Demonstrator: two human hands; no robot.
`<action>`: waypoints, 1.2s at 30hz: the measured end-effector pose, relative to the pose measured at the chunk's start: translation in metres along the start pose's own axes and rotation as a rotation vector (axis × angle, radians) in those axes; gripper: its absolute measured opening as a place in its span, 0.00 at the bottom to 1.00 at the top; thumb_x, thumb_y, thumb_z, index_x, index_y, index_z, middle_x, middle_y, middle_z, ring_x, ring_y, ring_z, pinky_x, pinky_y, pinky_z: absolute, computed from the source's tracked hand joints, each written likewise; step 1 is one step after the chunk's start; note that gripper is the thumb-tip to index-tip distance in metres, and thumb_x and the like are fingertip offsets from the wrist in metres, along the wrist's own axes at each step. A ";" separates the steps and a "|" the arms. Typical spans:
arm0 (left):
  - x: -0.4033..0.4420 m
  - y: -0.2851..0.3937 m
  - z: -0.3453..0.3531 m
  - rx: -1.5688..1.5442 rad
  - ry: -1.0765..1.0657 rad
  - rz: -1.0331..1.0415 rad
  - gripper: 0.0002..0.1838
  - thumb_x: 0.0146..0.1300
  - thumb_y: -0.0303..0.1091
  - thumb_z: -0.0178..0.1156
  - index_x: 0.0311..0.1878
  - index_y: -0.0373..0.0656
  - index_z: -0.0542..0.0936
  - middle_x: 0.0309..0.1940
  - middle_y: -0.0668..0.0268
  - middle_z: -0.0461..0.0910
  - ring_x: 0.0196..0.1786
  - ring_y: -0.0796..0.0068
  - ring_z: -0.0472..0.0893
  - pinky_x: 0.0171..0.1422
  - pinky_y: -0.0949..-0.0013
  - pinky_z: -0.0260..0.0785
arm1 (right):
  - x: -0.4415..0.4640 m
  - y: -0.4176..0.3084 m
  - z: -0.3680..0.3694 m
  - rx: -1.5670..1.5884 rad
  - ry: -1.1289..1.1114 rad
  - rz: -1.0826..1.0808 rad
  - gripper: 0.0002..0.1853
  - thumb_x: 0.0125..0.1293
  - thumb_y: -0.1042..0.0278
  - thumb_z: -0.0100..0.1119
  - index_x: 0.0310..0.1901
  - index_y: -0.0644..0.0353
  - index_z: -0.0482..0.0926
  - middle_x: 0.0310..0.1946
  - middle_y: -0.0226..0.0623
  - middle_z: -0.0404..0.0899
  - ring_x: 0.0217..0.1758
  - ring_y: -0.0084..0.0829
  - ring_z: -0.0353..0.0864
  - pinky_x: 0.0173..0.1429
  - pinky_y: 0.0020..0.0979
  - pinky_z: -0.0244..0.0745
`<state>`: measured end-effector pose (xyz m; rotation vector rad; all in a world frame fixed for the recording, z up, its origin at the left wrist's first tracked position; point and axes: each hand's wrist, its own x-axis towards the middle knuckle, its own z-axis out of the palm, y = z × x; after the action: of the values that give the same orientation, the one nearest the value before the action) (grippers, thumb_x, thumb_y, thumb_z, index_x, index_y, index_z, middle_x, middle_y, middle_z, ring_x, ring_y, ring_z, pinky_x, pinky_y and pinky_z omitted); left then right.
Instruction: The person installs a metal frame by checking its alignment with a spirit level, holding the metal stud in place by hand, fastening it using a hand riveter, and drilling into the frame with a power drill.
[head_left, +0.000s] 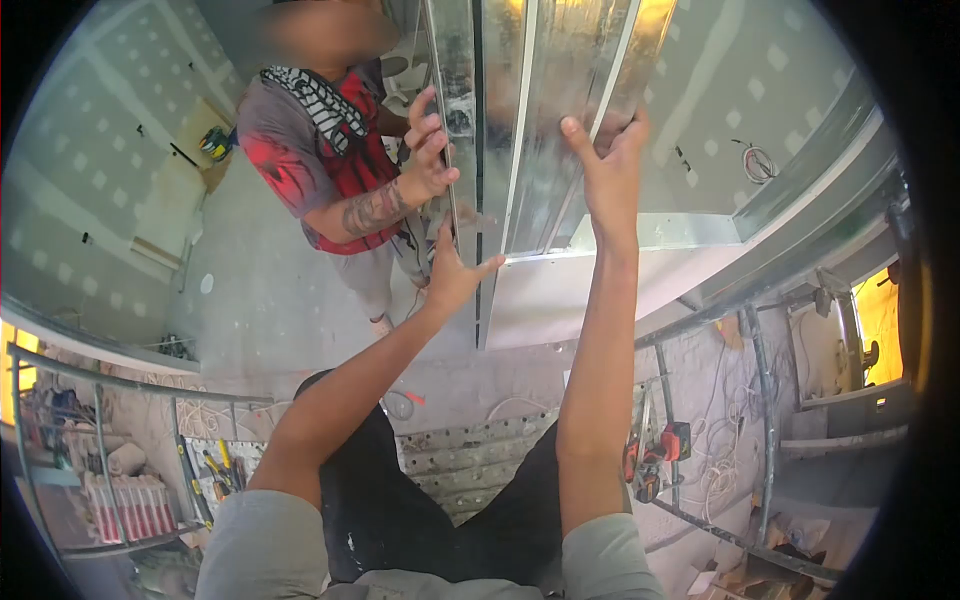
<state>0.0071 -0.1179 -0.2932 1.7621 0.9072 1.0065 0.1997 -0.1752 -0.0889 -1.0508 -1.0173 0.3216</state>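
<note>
Tall shiny metal channels [560,130] stand side by side in front of me, with a dark gap along their left part. My right hand [614,175] grips the right-hand channels, thumb stretched across the face and fingers round the far edge. Lower down, my left hand [455,278] holds the left edge of the metal, its thumb stuck out to the right; its fingers are partly hidden. Just above it, another person's hand [430,150] rests against the same left edge. A pale board [560,300] lies below the channels' lower end.
A person [330,160] in a red and grey shirt stands beyond the metal at left. Metal rails [760,400] flank me on both sides. A red and black power tool [675,440] hangs at right. Sealant tubes [130,505] and hand tools [222,465] are at lower left. A perforated platform [475,465] lies beneath me.
</note>
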 end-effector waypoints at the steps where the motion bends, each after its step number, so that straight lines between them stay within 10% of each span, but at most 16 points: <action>1: 0.000 0.003 0.002 0.071 0.059 -0.016 0.64 0.51 0.45 0.83 0.80 0.29 0.50 0.72 0.42 0.67 0.75 0.46 0.67 0.81 0.54 0.57 | -0.001 -0.002 0.002 0.017 0.004 -0.038 0.47 0.68 0.66 0.73 0.76 0.67 0.48 0.57 0.44 0.77 0.60 0.32 0.78 0.66 0.33 0.71; 18: 0.001 0.016 0.017 0.211 0.216 0.022 0.58 0.58 0.42 0.78 0.82 0.30 0.50 0.68 0.36 0.72 0.73 0.38 0.71 0.75 0.50 0.64 | -0.002 0.008 0.001 -0.084 0.046 0.019 0.52 0.66 0.63 0.76 0.79 0.67 0.46 0.59 0.41 0.68 0.59 0.29 0.71 0.65 0.33 0.69; 20: 0.003 0.028 0.021 0.212 0.412 0.246 0.48 0.58 0.39 0.79 0.75 0.29 0.63 0.52 0.45 0.84 0.59 0.44 0.82 0.66 0.55 0.71 | -0.001 0.011 0.001 -0.073 0.055 -0.022 0.51 0.65 0.61 0.76 0.78 0.67 0.48 0.58 0.40 0.67 0.56 0.28 0.71 0.62 0.32 0.69; 29: 0.009 0.025 0.030 0.149 0.491 0.257 0.49 0.57 0.34 0.78 0.76 0.28 0.61 0.47 0.49 0.84 0.53 0.55 0.83 0.66 0.58 0.70 | -0.001 0.016 -0.001 -0.084 0.047 -0.001 0.51 0.65 0.62 0.76 0.78 0.69 0.48 0.62 0.43 0.65 0.60 0.31 0.71 0.66 0.33 0.68; 36: -0.010 0.008 0.046 0.239 0.590 0.181 0.49 0.56 0.42 0.79 0.76 0.32 0.64 0.59 0.45 0.78 0.64 0.48 0.77 0.70 0.53 0.68 | -0.002 0.017 0.003 -0.090 0.056 -0.033 0.52 0.66 0.63 0.76 0.79 0.67 0.46 0.62 0.43 0.65 0.62 0.33 0.70 0.69 0.35 0.67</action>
<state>0.0457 -0.1443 -0.3011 1.7926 1.2864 1.6435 0.1999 -0.1668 -0.1039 -1.1170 -1.0054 0.2195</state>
